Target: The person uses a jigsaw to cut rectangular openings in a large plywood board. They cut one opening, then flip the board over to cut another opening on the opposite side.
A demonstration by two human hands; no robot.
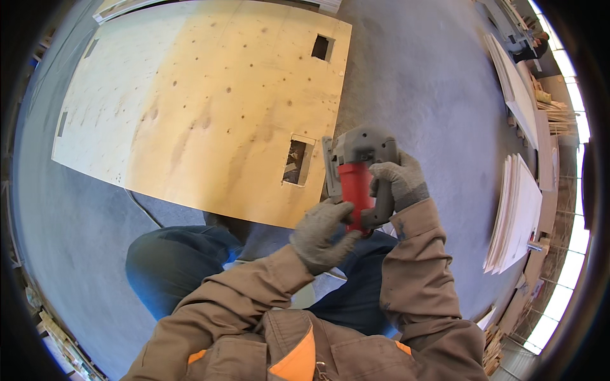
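A red-and-grey power tool (354, 181) is held up in front of me, just off the right edge of the plywood sheet (210, 127). It has a D-shaped grip on its right and a flat grey plate on its left. My gloved right hand (401, 181) is closed around the grip. My gloved left hand (323, 236) pinches the lower end of the red body, slightly blurred. Close to the tool, the sheet has a rectangular cutout (298, 160) with loose scraps showing in it. Another cutout (322, 47) lies near the far right corner.
My bent knee (178, 260) is beside the sheet's near edge. A thin cable (143, 208) runs out from under it. Stacked white panels (516, 213) and more boards (515, 89) stand along the right. Another person (537, 47) is at the far right.
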